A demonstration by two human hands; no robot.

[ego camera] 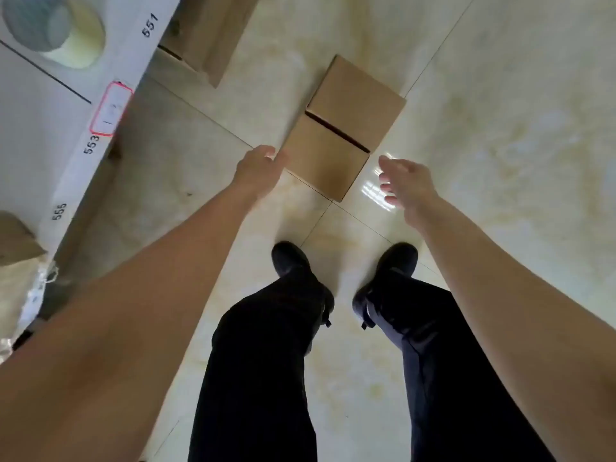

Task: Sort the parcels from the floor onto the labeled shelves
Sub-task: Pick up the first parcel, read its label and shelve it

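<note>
I reach both arms down toward a brown cardboard parcel [345,128] lying flat on the glossy cream tiled floor [500,161] just ahead of my black shoes [290,261] — my left hand [258,168] is at its near-left edge, whether touching I cannot tell, and my right hand [405,183] hovers just off its near-right corner, fingers spread and holding nothing. To my left runs the white shelf [66,181] edge numbered 551, 553 and 555, carrying rolls of tape [53,28], with another cardboard box [213,31] on the floor beside it. The floor to the right of the parcel lies bare and open.
</note>
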